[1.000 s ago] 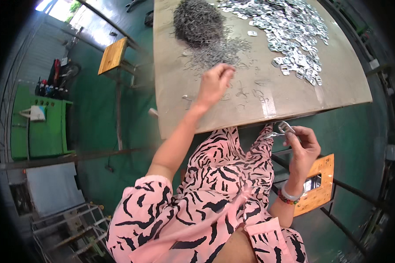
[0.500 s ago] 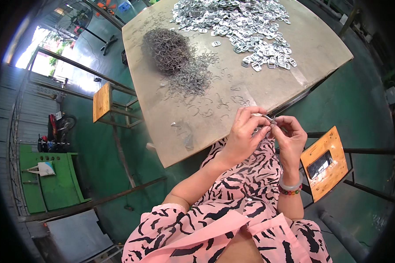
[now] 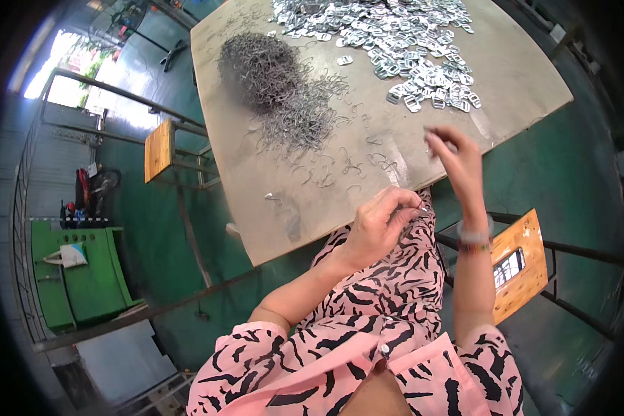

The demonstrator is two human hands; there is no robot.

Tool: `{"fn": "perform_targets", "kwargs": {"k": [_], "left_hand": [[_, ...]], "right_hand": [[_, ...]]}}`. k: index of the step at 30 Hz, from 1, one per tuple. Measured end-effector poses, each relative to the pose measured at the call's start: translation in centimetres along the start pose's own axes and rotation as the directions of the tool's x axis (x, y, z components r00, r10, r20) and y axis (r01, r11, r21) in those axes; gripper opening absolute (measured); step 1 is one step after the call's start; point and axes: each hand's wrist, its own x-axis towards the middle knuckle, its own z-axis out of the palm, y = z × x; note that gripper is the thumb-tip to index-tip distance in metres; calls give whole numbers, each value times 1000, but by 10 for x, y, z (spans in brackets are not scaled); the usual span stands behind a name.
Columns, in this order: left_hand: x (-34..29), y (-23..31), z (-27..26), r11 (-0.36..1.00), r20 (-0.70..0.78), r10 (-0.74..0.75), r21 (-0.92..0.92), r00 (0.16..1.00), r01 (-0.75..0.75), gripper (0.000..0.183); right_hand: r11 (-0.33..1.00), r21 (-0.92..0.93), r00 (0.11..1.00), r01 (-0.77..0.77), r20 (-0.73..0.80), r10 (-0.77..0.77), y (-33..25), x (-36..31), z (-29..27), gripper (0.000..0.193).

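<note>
My left hand (image 3: pixel 385 223) is closed in a pinch just off the table's near edge, above my lap. A sliver of a small shiny metal piece (image 3: pixel 423 206) shows at its fingertips; its shape is mostly hidden. My right hand (image 3: pixel 457 161) hovers over the table's near right edge, its bent fingers smeared by motion, so I cannot tell whether they hold anything. Farther off, a spread heap of flat silver metal buckles (image 3: pixel 430 83) lies on the table. To its left is a dark tangled pile of bent wire hooks (image 3: pixel 263 76), with several loose ones (image 3: pixel 319 170) nearer me.
The brown-topped table (image 3: pixel 256 201) has its corner at my left front. A wooden stool (image 3: pixel 530 256) on my right bears a phone (image 3: pixel 509 269). Another wooden stool (image 3: pixel 159 151) stands left of the table. A green bench (image 3: pixel 83 284) with a bag (image 3: pixel 73 255) is farther left.
My hands have parted from a joint hold on a small metal piece. The right has moved up and forward over the table edge; the left stays low, slightly nearer me, still pinching.
</note>
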Motion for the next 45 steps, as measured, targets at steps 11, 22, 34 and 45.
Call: {"fn": "perform_targets", "kwargs": {"k": [11, 22, 34, 45], "left_hand": [[-7, 12, -3, 997, -2, 57, -56, 998, -57, 15], [-8, 13, -1, 982, -39, 7, -191, 999, -15, 9], [3, 13, -3, 989, -39, 140, -51, 989, -142, 10], [-11, -28, -49, 958, -184, 94, 283, 978, -39, 24]], "right_hand": [[627, -686, 900, 370, 98, -425, 104, 106, 17, 23], [925, 362, 992, -117, -7, 129, 25, 2, 1, 29], [989, 134, 993, 55, -111, -40, -47, -90, 2, 24], [913, 405, 996, -52, -47, 78, -40, -96, 14, 21]]}}
